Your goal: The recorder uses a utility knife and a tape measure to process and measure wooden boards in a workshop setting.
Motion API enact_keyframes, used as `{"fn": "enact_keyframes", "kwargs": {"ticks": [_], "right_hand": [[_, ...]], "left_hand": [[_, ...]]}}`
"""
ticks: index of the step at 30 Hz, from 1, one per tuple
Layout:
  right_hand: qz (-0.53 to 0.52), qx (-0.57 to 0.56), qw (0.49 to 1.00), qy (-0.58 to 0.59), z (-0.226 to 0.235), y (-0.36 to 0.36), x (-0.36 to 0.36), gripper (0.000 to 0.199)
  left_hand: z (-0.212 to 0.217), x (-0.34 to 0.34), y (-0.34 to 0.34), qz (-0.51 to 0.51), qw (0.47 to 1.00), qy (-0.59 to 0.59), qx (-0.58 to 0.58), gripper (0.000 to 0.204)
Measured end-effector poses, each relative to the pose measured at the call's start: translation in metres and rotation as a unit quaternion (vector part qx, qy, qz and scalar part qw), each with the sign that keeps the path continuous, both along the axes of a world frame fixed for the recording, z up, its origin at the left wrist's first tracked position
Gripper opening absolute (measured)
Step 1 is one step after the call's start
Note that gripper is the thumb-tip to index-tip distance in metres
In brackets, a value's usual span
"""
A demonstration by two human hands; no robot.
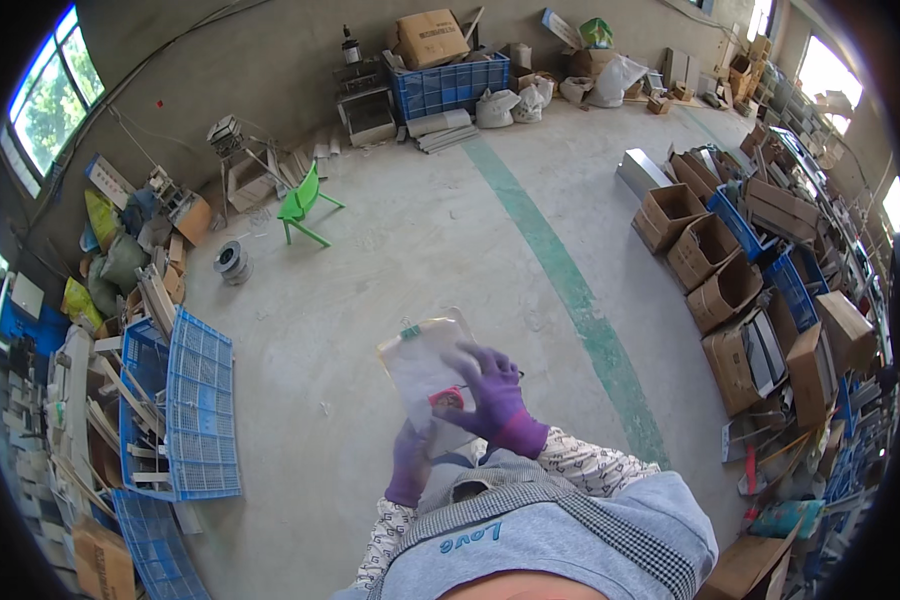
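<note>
The right hand (498, 392), fingers loosely spread, is over the clipboard (415, 368) beside a red disc (448, 398); the left hand's (410, 466) grip, near the clipboard's lower edge, I cannot tell.

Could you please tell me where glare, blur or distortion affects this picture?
In the head view, glare whites out much of the tall window at upper right; in the head view, the purple-gloved right grip looks smeared, probably by motion; in the head view, the lens bends the long green painted floor stripe, and blackness fills the corners.
</note>
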State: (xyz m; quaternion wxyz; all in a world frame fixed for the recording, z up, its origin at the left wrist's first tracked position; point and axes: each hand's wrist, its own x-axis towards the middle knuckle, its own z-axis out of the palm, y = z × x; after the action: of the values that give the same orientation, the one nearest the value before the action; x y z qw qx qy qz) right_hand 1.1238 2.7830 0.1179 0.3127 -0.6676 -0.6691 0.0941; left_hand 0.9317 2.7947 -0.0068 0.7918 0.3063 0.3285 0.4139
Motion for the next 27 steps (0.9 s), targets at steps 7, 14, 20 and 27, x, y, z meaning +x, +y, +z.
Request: {"fn": "enact_keyframes", "kwargs": {"ticks": [7, 14, 20, 27], "right_hand": [[0.043, -0.286, 0.833, 0.472, -0.065, 0.355, 0.077, 0.108], [0.067, -0.317, 0.719, 0.615, -0.096, 0.621, 0.138, 0.065], [0.086, -0.296, 0.716, 0.626, -0.043, 0.840, 0.225, 0.082], [0.079, -0.335, 0.693, 0.634, -0.069, 1.121, 0.294, 0.074]], "left_hand": [[0.057, 0.029, 0.296, 0.083, 0.994, 0.060, 0.024, 0.046], [0.050, 0.081, 0.627, -0.051, 0.991, 0.112, 0.046, 0.046], [0.047, 0.147, 0.904, -0.128, 0.984, 0.114, 0.042, 0.051], [-0.007, 0.238, 1.189, -0.055, 0.997, 0.043, 0.034, 0.049]]}}
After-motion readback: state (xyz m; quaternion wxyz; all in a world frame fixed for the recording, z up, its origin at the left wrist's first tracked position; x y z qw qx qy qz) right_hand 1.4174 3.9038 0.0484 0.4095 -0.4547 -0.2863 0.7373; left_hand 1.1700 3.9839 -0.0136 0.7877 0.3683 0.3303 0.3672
